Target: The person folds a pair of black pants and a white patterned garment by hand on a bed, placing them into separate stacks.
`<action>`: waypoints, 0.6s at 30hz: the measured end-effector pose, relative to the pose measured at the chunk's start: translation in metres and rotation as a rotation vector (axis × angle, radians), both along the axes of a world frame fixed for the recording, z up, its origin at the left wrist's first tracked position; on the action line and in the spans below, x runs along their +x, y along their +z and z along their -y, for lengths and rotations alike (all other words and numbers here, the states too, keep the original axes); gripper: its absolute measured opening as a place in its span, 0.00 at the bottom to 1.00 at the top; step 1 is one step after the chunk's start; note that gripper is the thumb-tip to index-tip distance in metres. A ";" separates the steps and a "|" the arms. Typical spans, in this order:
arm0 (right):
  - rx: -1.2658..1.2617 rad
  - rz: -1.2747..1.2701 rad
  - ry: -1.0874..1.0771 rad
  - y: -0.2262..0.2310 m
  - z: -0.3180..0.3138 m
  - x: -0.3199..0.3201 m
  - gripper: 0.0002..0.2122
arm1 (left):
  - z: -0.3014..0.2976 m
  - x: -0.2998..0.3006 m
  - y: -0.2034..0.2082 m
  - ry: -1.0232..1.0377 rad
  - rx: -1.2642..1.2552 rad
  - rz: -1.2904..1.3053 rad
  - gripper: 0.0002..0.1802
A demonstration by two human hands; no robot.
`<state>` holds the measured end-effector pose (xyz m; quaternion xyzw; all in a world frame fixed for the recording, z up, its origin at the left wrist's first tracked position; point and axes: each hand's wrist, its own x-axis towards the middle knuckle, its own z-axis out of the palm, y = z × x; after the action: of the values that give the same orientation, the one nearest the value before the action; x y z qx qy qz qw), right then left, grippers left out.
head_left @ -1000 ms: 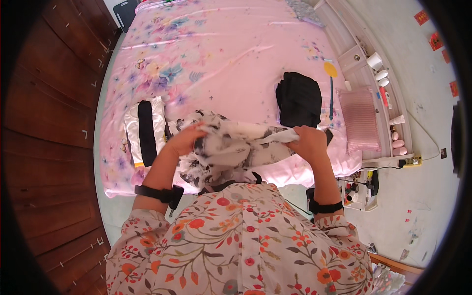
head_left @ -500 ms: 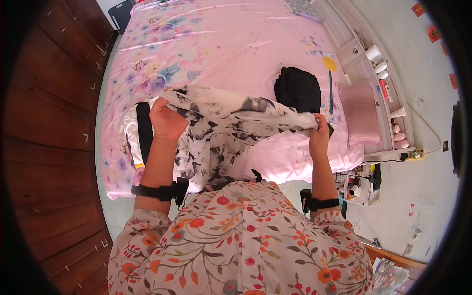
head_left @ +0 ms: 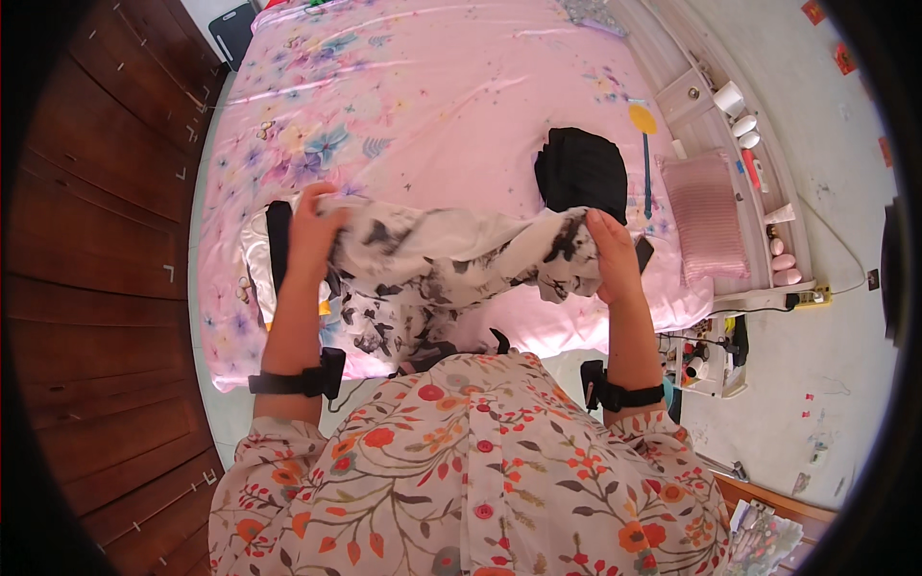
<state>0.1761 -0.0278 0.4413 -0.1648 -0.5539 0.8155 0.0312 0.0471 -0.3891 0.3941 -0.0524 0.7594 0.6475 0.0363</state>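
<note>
A white garment with a black-and-grey blotchy print (head_left: 451, 252) stretches between my two hands above the near part of the bed. My left hand (head_left: 312, 230) grips its left end, slightly smeared by motion. At the other end my right hand (head_left: 616, 254) is closed on the cloth, thumb on top. The garment's lower folds hang down toward my body; its exact kind is not clear. Left of it lies a white satiny cloth with a black band (head_left: 257, 252), partly behind my left forearm. A folded black garment (head_left: 581, 173) rests beyond my right hand.
The bed (head_left: 432, 115) has a pink flowered cover. A pink pillow (head_left: 706, 216) lies at its right, beside a headboard shelf holding a white cup (head_left: 729, 99) and small bottles. Dark wooden cabinets (head_left: 106, 240) stand along the left. A dark phone-like object (head_left: 644, 253) lies near my right hand.
The garment's stretched edge has come lower and nearer me, and more of its print shows. My right hand has shifted slightly left and turned; my left hand has moved slightly left.
</note>
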 end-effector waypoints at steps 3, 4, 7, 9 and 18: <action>-0.008 -0.007 0.133 -0.006 0.030 -0.015 0.12 | -0.054 0.031 0.025 -0.559 0.129 0.057 0.30; -0.001 -0.020 0.189 -0.002 0.046 -0.019 0.12 | -0.069 0.038 0.024 -0.736 0.131 0.004 0.31; 0.032 -0.048 0.270 0.011 0.075 -0.031 0.12 | -0.099 0.056 0.027 -0.839 -0.101 -0.057 0.24; 0.373 -0.102 0.186 0.005 0.072 -0.042 0.10 | -0.103 0.049 0.013 -0.713 0.055 0.114 0.15; 0.233 0.125 0.438 -0.037 0.056 -0.018 0.15 | -0.071 0.030 0.028 -0.253 0.747 0.480 0.19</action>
<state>0.1583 -0.0839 0.4045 -0.0860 -0.6674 0.7218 -0.1617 0.0774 -0.3183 0.4223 -0.0913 0.4443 0.8369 0.3063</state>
